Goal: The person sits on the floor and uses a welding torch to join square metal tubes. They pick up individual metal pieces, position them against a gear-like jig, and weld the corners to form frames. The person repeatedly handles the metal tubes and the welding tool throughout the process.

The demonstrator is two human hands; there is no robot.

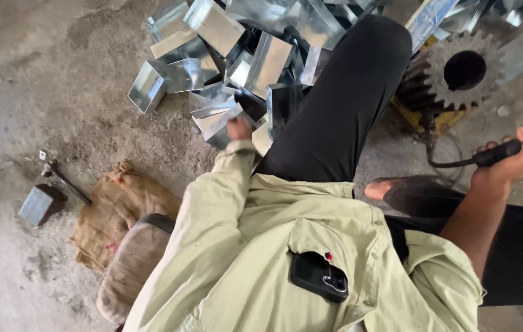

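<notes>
Shirt pocket (320,270) nearest; left hand (239,129) grips sheet-metal piece (221,123); right hand (507,161) clasps near-level handle (511,147).

Pale olive-green button shirt (311,246), long-sleeved on left arm (212,209), rolled or short at right arm (477,215). Chest pocket at 6 o'clock carrying dark phone (319,276) with small red mark above. Black trousers (341,104) toward 12 o'clock. Dark sandal (415,193) at 3 o'clock.
</notes>
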